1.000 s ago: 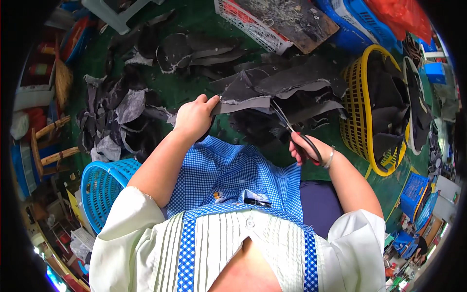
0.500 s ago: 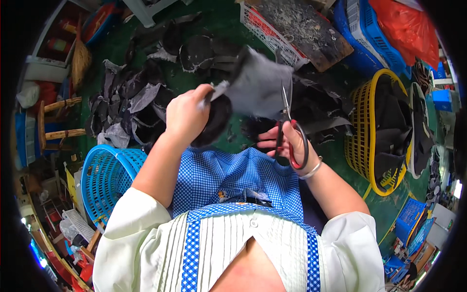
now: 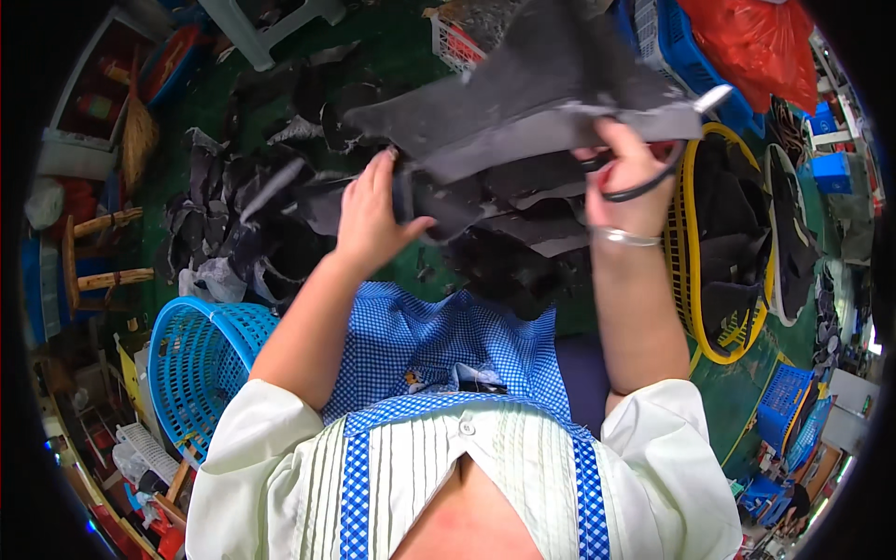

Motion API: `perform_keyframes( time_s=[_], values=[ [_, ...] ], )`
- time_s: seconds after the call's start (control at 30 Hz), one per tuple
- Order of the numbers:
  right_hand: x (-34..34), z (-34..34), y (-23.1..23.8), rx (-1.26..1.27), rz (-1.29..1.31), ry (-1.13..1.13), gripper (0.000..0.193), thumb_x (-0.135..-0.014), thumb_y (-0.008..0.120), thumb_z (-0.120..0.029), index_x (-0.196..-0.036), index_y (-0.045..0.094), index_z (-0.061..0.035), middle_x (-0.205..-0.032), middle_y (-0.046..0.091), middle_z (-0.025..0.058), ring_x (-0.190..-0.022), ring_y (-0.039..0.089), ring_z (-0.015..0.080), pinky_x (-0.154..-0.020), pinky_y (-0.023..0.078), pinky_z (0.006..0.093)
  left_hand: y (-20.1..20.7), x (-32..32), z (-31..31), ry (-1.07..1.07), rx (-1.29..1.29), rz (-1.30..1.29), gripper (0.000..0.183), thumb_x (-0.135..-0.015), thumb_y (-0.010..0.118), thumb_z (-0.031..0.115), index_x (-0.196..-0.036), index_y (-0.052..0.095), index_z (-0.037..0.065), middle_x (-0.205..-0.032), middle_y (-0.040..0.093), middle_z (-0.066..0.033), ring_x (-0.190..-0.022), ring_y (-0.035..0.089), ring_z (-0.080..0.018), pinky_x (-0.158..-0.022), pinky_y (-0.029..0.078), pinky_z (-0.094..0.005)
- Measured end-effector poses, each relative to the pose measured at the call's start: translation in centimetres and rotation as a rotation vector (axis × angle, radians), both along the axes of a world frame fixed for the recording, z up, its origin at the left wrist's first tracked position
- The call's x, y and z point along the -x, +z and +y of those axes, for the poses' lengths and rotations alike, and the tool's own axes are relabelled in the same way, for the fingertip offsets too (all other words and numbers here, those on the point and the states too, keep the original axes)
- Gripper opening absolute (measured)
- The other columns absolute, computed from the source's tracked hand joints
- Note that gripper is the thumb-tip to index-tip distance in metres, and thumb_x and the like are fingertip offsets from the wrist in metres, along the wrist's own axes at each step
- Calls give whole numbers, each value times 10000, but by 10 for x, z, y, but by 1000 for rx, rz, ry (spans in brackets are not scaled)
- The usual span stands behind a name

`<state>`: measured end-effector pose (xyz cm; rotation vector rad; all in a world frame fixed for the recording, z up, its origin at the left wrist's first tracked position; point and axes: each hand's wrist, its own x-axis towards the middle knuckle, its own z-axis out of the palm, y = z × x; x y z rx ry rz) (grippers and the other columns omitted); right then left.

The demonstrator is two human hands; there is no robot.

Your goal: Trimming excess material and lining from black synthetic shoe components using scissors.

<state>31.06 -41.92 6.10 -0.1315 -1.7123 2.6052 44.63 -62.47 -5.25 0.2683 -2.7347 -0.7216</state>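
My right hand is closed around black-and-red handled scissors and lifts a large dark grey fabric piece with a lighter grey edge. The cloth spreads up and leftward from the fingers and hides most of the blades. My left hand is open, fingers stretched and thumb apart. Right behind it is a smaller dark fabric piece, blurred by motion; whether the fingers touch it I cannot tell. Below the raised cloth lies a pile of dark fabric pieces.
At left a heap of dark scraps covers the green floor. A blue basket stands by my left elbow. To the right is a yellow basket full of dark fabric. Blue crates and a red plastic bag are beyond.
My right hand has risen forward and right with the scissors, now carrying a large fabric piece. My left hand, which gripped a cloth edge, has opened.
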Motion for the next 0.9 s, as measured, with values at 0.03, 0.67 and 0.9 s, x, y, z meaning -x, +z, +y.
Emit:
perform_keyframes(
  time_s=[0.03, 0.67, 0.9],
  values=[
    [15, 17, -8, 5, -3, -25, 328, -745, 630, 47, -1055, 563, -40, -911, 630, 87, -718, 623, 211, -555, 542, 322, -5, -3, -10, 49, 120, -280, 807, -635, 788, 313, -1311, 410, 87, -1310, 472, -119, -1216, 436, -283, -1034, 301, -448],
    [-65, 120, -88, -679, -758, 1153, 557, -895, 420, -604, -804, 522, -65, -674, 548, 27, -547, 528, 103, -541, 476, 263, -31, -12, -8, -424, -99, -242, 238, -821, 610, 200, -1008, 657, 61, -955, 643, -110, -888, 611, -309, -764, 502, -381],
    [-56, 67, -103, -945, -593, 1017, 583, -856, 492, -595, -643, 510, -53, -528, 492, 31, -400, 492, 126, -380, 398, 244, -24, -29, -7, -457, -47, -186, 199, -787, 631, 122, -968, 654, 43, -857, 622, -115, -789, 609, -316, -687, 502, -394]
  ],
)
